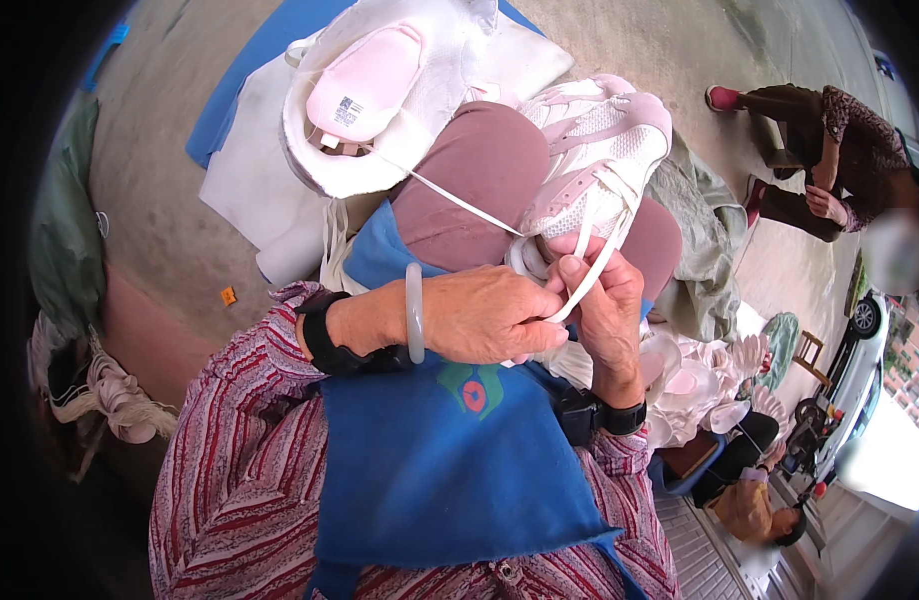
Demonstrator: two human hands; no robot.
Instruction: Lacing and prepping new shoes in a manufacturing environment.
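A pink-and-white mesh shoe (592, 160) rests across my thigh and knee, its laced opening facing me. From it a flat white shoelace (602, 272) bends in a loop down to my fingers. My left hand (480, 312), with a pale bangle at its wrist, is closed at the lace's lower end. Beside it my right hand (608, 310) pinches the same lace between thumb and fingers; part of the grip is hidden. Above my knee sits a white shoe part with a pink insole (366, 82), a thin cord running from it toward the mesh shoe.
White sheets (255, 190) over blue material lie beyond my knees. Many pale shoe parts (688, 385) are heaped at my right. Bundled laces (120, 400) and a green sack (65, 220) stand at left. Two people (830, 160) sit at the right; a grey-green sack (692, 230) lies near my knee.
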